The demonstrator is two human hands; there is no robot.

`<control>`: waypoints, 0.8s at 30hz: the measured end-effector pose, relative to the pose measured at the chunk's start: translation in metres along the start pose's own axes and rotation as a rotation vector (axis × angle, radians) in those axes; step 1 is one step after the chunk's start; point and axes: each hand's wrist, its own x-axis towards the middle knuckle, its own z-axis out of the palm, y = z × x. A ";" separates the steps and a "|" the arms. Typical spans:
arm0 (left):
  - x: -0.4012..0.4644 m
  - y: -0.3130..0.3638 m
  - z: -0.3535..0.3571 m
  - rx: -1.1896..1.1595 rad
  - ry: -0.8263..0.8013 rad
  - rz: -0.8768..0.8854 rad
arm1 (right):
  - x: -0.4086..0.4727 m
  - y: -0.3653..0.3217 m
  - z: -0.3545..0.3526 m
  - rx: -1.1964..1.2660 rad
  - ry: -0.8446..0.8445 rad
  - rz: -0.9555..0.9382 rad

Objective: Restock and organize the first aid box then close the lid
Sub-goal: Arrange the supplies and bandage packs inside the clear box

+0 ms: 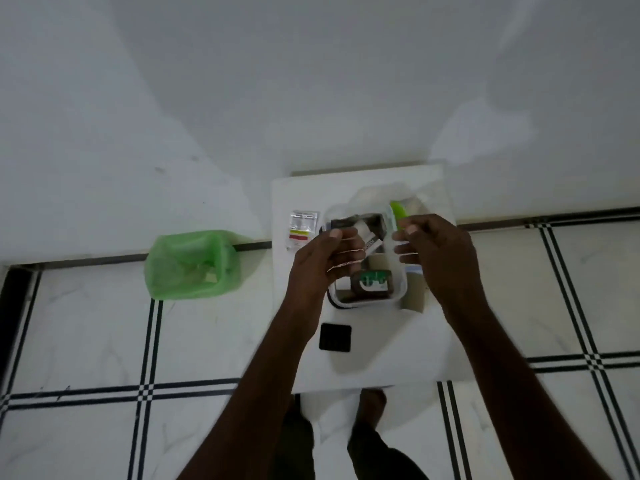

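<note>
The first aid box (pixel 401 289) is a clear plastic tub, open, on a small white table (pixel 381 362). Inside it lie a dark pack with green and white print (pixel 372 284) near the front and a white tube (pixel 369 233) toward the back. My left hand (pixel 318 261) and my right hand (pixel 436 254) hover over the box, fingers pinched on a thin clear packet (pixel 349 259) stretched between them; only its glinting edges show. A bright green item (pixel 398 213) lies at the box's far right corner. The clear lid (pixel 377 195) seems to rest behind the box.
A silver sachet with red and yellow stripes (pixel 302 230) lies left of the box. A black square pad (pixel 335 337) sits on the table's front. A green plastic bag (pixel 192 265) stands open on the tiled floor to the left. My feet are below the table.
</note>
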 end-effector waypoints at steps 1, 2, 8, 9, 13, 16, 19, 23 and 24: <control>-0.003 -0.005 0.003 0.033 0.007 0.017 | -0.001 0.019 -0.008 -0.139 0.031 -0.051; -0.008 -0.011 0.005 0.066 0.017 0.035 | -0.005 0.039 -0.016 -0.296 0.052 -0.100; -0.043 -0.056 -0.004 0.275 -0.005 0.183 | -0.019 0.141 -0.014 -0.833 -0.168 -0.390; -0.047 -0.068 -0.006 0.359 -0.002 0.183 | -0.019 0.149 -0.013 -0.852 -0.183 -0.375; -0.046 -0.124 -0.022 0.915 0.071 0.306 | -0.015 0.156 -0.012 -0.922 -0.089 -0.369; -0.036 -0.152 -0.035 1.383 0.028 0.387 | -0.015 0.145 -0.016 -0.887 -0.038 -0.343; -0.031 -0.159 -0.039 1.556 0.047 0.403 | -0.022 0.122 -0.025 -0.754 0.044 -0.350; -0.026 -0.154 -0.037 1.528 0.135 0.404 | -0.027 0.079 -0.018 -0.603 0.154 -0.381; -0.025 -0.153 -0.037 1.501 0.154 0.395 | -0.027 0.070 -0.012 -0.594 0.172 -0.393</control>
